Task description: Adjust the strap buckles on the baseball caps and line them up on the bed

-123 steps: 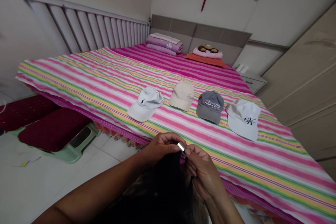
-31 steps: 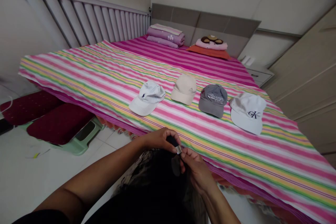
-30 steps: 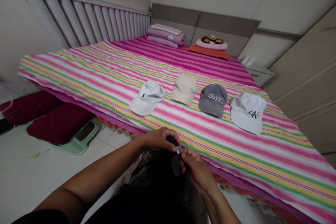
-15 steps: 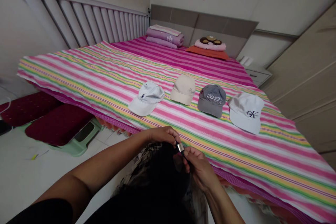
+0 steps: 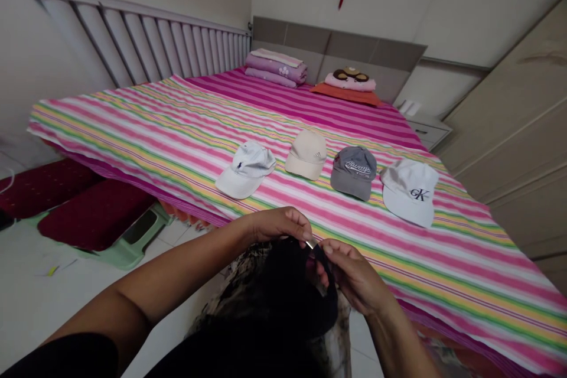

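I hold a black cap [image 5: 287,283] low in front of me, at the near edge of the bed. My left hand [image 5: 279,224] is closed, pinching the small metal buckle [image 5: 311,243] on the cap's black strap. My right hand [image 5: 354,274] is closed on the strap [image 5: 322,260] just right of the buckle. On the striped bedspread [image 5: 177,124] beyond my hands lie several caps in a row: a white cap [image 5: 245,169], a beige cap [image 5: 307,154], a grey cap [image 5: 354,171] and a white cap with dark letters [image 5: 410,192].
Folded purple bedding [image 5: 277,68] and an orange pillow with a small cushion [image 5: 348,87] lie at the headboard. A slatted rail [image 5: 146,47] runs along the far side. Dark red cushioned stools [image 5: 93,215] stand on the floor at left; a wardrobe [image 5: 518,130] stands at right.
My hands have stayed on the black cap's strap and buckle, fiddling with it. The right hand now sits a little lower and further right along the strap. The caps on the bed are unmoved.
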`<state>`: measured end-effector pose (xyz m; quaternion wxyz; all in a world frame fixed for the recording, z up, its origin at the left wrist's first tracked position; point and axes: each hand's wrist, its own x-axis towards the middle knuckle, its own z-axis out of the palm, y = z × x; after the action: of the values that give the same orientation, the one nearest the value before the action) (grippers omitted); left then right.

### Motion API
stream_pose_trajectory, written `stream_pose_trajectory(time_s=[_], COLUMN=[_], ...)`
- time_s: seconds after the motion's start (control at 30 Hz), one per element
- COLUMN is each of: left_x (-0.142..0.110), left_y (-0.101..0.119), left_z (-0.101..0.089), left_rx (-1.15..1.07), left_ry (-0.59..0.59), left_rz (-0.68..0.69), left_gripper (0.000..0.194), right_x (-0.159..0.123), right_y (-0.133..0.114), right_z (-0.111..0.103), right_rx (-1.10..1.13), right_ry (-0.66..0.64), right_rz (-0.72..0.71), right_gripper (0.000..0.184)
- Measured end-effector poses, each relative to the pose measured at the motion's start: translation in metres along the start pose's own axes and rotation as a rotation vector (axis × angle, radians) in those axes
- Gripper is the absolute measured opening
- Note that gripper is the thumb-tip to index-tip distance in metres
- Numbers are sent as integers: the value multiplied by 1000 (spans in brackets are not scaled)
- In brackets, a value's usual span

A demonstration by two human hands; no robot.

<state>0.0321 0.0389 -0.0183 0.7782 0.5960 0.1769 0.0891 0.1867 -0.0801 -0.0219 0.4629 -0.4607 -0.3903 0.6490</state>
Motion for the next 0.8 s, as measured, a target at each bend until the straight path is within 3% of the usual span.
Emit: stream_pose_trajectory(time_s=[0.17,0.3,0.53,0.8], left_x=[-8,-11,-12,-10], left_y=[12,14,10,2], left_z=[9,15,21,20], left_rx=[-126,-159,-173,-244], left_ry=[80,74,111,123], left_rz=[3,-43,-84,-101], left_gripper=[27,23,27,21], right_x=[-6,-9,-10,-9], right_y=[-7,-8,-11,-7], right_z=[-7,-6,0,3], right_rx=[-166,-105,-11,-20], right_ry=[-91,-97,-31,84], right_rz=[-86,-44,-41,-29], right_gripper=[45,40,31,34])
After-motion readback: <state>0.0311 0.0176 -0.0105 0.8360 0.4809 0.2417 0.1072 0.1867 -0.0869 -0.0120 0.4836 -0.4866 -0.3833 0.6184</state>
